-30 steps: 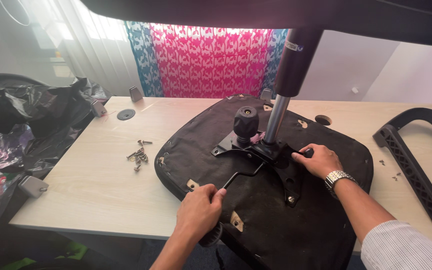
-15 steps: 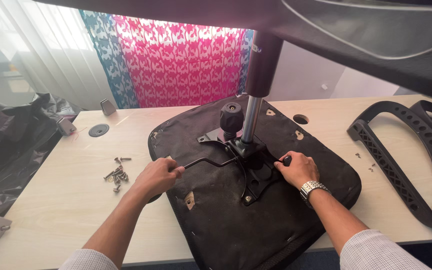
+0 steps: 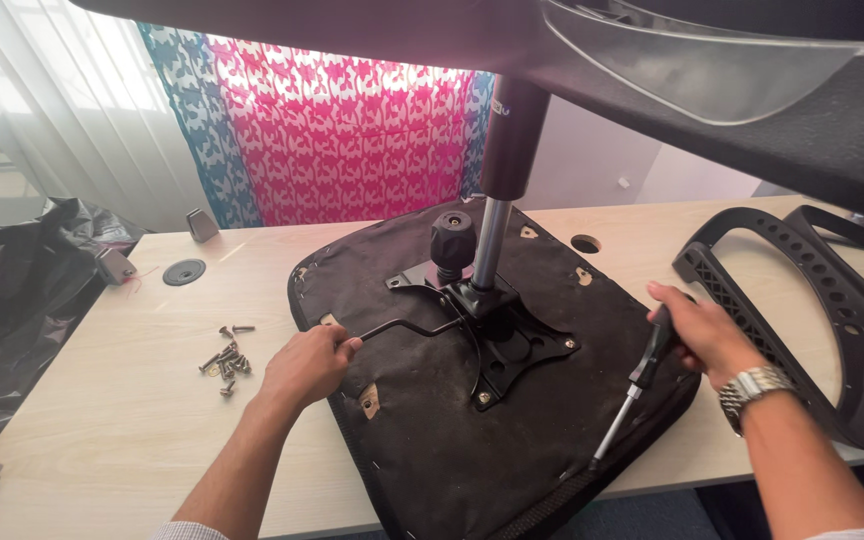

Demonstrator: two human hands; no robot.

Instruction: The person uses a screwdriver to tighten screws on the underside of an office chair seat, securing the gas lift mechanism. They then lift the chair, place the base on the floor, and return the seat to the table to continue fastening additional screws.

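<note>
We see the left hand (image 3: 304, 365) clamped on the black lever (image 3: 407, 325) at 9 o'clock of the seat base (image 3: 442, 450); the right hand (image 3: 702, 335) grips a screwdriver (image 3: 632, 395) at 3 o'clock.

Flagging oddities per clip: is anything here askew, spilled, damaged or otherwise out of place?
Nothing looks damaged. The small metal screws lie in a loose scatter on the pale wooden table, left of the upturned black fabric seat cushion. Crumpled black plastic wrapping spills over the table's left edge.
</note>
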